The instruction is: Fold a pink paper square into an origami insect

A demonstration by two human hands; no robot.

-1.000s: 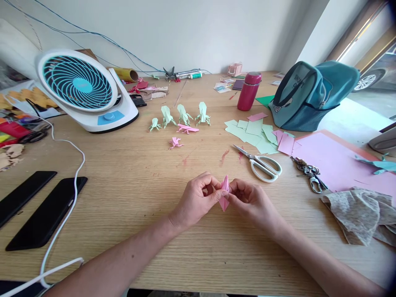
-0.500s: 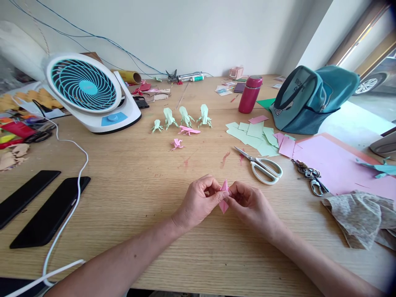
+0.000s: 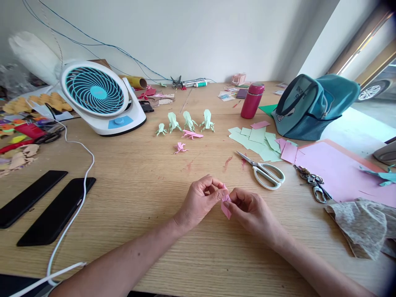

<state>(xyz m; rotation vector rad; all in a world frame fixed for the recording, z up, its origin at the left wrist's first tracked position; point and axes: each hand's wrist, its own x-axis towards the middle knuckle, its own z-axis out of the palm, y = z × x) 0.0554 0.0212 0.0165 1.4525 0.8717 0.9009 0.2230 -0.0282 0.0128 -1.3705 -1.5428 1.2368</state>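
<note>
A small folded pink paper piece (image 3: 225, 207) is pinched between both of my hands just above the wooden table (image 3: 139, 194). My left hand (image 3: 199, 201) has its fingers curled on the piece's left side. From the right, my right hand (image 3: 252, 212) grips it with thumb and fingertips. Most of the paper is hidden by my fingers; only its lower point shows. Farther back stand several green origami figures (image 3: 188, 121) and two pink ones (image 3: 192, 134), (image 3: 180, 147).
White-handled scissors (image 3: 262, 170) lie right of my hands, near green and pink paper squares (image 3: 260, 140), a pink sheet (image 3: 334, 169), keys (image 3: 314, 185) and a cloth (image 3: 361, 225). A fan (image 3: 99, 97), two black phones (image 3: 43, 206), a white cable, a red bottle (image 3: 251, 100) and a teal bag (image 3: 312, 105) surround the area.
My fingers have closed further over the pink piece, so less of its upper part shows. The view has shifted slightly; the hands stay in the same spot on the table.
</note>
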